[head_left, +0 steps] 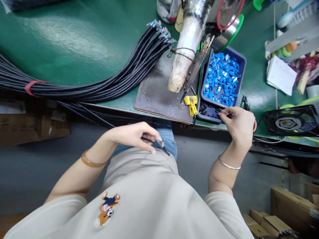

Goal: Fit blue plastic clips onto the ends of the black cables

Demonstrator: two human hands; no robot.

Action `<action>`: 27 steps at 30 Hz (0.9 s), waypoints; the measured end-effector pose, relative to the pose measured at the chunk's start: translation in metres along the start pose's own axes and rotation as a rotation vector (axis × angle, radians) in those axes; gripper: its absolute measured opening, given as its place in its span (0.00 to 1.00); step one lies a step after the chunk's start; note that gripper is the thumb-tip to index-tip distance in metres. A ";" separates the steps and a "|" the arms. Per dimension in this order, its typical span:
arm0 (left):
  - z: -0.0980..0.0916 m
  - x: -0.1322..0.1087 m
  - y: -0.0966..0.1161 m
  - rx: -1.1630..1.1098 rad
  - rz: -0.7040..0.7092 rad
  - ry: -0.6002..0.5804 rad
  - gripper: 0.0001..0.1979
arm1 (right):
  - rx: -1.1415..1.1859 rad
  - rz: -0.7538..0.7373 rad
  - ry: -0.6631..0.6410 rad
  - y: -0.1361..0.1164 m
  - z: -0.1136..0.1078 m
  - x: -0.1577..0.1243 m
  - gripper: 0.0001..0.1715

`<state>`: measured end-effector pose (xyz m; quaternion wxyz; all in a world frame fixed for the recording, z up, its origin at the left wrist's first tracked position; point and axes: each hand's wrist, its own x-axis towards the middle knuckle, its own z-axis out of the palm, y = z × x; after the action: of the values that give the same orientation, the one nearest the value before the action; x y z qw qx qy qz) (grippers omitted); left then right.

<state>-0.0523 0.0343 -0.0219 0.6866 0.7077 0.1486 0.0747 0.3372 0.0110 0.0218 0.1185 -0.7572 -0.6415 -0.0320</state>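
Note:
My left hand (137, 136) is closed around a black cable (161, 148) in front of my lap. The cable's end points down to the right, near my shirt hem. At the bench edge, my right hand (239, 124) pinches a thin pale wire-like piece (223, 111), too fine to tell its kind. Those fingertips are at the near corner of a dark tray (208, 112) with small black pieces. Just behind it, a grey-blue bin (242, 66) holds many small blue connectors (221, 76).
A bundle of black cables (99, 88) with bared coloured wire ends lies along the bench (74, 43). A wrapped white machine head (184, 49) hangs over a brown board (159, 89). Yellow clip-like tool (191, 104) sits beside the bin; a black fan (290, 122) stands right.

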 end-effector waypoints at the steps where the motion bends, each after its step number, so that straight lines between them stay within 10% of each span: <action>1: 0.003 0.010 0.006 -0.009 0.015 -0.022 0.13 | 0.003 0.004 -0.008 -0.002 0.000 -0.001 0.08; 6: 0.014 0.042 0.027 -0.034 0.077 0.372 0.08 | 0.020 0.022 0.090 -0.018 0.000 -0.016 0.01; 9: 0.021 0.048 0.030 -0.122 0.121 0.705 0.07 | 0.203 0.081 0.360 -0.039 -0.003 -0.029 0.03; 13: 0.030 0.051 0.033 -0.205 0.103 0.863 0.05 | 0.591 0.006 0.641 -0.081 -0.007 -0.044 0.05; 19: 0.032 0.051 0.035 -0.273 0.068 0.807 0.06 | 0.984 -0.017 0.294 -0.138 0.003 -0.058 0.02; 27: 0.031 0.053 0.030 -0.279 0.093 0.778 0.06 | 1.070 0.024 0.017 -0.152 0.029 -0.058 0.07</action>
<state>0.0107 0.0207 0.0018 0.6645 0.5327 0.3533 0.3871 0.1756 -0.0156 0.0026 0.4936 -0.5979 -0.5586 0.2948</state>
